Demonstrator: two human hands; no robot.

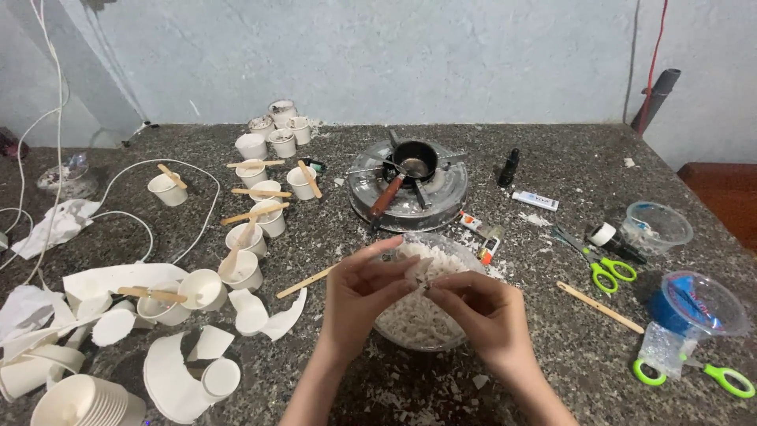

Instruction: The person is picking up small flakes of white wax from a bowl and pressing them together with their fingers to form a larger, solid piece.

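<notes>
Both my hands meet over a clear glass bowl [394,331] filled with white wax flakes [410,315]. My left hand [359,296] and my right hand [481,308] pinch the same small white wax piece [418,272] between their fingertips, just above the flakes. Behind the bowl, a small black pot [414,158] with a reddish wooden handle sits on a round metal stove [410,189].
Several white paper cups [252,197] with wooden sticks stand at the left, with torn cups [173,371] and a cup stack [79,402] nearer. Green scissors [603,268], a wooden stick [599,306], plastic containers [698,304], a dark dropper bottle [509,167] and white cables [118,213] lie around.
</notes>
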